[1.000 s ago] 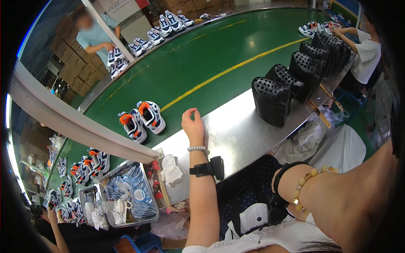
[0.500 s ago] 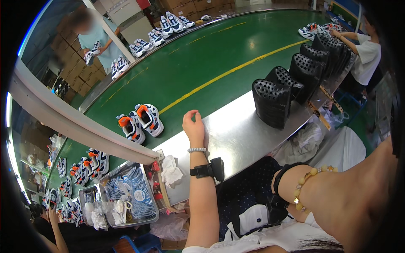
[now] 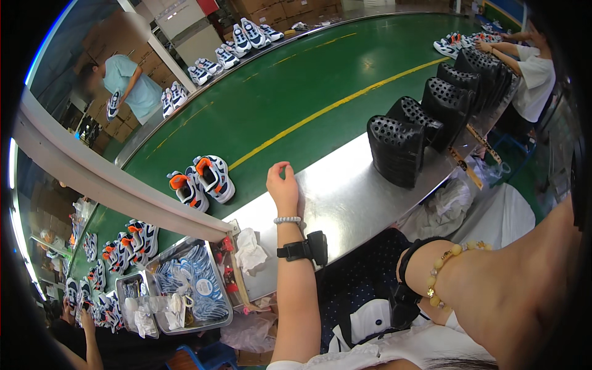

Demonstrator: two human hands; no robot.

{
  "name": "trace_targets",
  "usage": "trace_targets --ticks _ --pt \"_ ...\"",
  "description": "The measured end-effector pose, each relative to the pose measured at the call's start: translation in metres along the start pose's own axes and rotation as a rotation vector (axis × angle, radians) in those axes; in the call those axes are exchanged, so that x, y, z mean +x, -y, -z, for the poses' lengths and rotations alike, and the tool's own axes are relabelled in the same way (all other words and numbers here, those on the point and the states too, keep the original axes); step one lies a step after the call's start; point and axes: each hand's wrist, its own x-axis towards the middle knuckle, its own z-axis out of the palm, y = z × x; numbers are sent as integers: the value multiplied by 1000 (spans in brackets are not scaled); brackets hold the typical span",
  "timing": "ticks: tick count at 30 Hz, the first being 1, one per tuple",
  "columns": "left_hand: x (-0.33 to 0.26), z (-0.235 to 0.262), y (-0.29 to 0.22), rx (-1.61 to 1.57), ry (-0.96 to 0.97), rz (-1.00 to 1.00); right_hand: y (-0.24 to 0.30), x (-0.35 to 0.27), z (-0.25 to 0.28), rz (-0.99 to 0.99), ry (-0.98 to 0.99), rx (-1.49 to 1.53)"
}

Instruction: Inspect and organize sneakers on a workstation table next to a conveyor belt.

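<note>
My left hand rests at the edge of the metal worktop, beside the green conveyor belt. Its fingers are loosely bent with a gap to the thumb, and it holds nothing. Past it to the left stands a pair of white and navy sneakers with orange linings, on the belt. My right hand is raised close to the camera at the lower right, behind a yellow beaded bracelet. Its fingers run out of sight, so what they touch is hidden.
Black perforated forms stand in a row along the worktop's right part. A metal tray of blue and white laces sits at the lower left, below a white post. Several sneakers line the belt. Co-workers stand around it.
The sneaker pair has shifted slightly left along the belt. The far-left person has turned and leaned left with a shoe. The lower-left person's hands have moved onto sneakers. My hands stay put.
</note>
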Motion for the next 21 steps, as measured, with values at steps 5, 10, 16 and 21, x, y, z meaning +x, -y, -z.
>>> trace_targets --ticks 5,10,16,21 --pt "1 -1 -1 7 8 13 2 -2 1 1 -1 3" --pt "1 -1 0 3 20 6 3 -4 0 4 -7 -1" --pt "-2 1 -1 -1 33 45 4 -6 -3 9 -9 -2" --pt "-3 3 1 22 36 41 4 -6 -4 9 -8 4"
